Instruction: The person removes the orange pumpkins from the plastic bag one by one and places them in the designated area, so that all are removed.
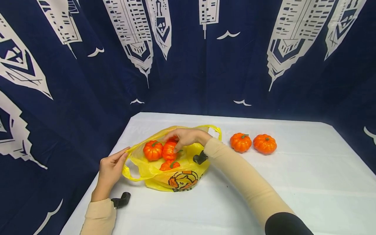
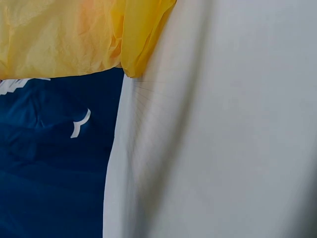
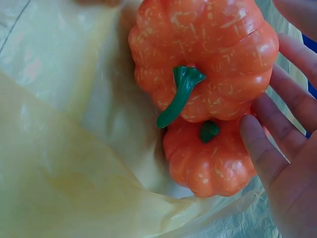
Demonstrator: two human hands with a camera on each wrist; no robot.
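Observation:
My left hand (image 1: pixel 111 168) pinches the rim of a yellow plastic bag (image 1: pixel 192 163) at its left side, holding the mouth open. Inside the bag, my right hand (image 1: pixel 188 136) grips an orange toy pumpkin (image 1: pixel 169 150), thumb on its near side and fingers over the back. Another toy pumpkin (image 1: pixel 153 150) lies to its left, and a third pumpkin (image 1: pixel 168 165) is partly hidden by the bag's front. In the right wrist view, the fingers (image 3: pixel 292 99) reach alongside a pumpkin (image 3: pixel 208 49) with a curved green stem. The left wrist view shows only the bag's yellow side (image 2: pixel 59 39).
Two more toy pumpkins, one nearer (image 1: pixel 241 142) and one farther right (image 1: pixel 265 144), stand on the white table (image 1: pixel 308 182) right of the bag. A yellow handle loop (image 1: pixel 217 129) rises by the right wrist. A navy printed curtain (image 1: pixel 188 81) hangs behind.

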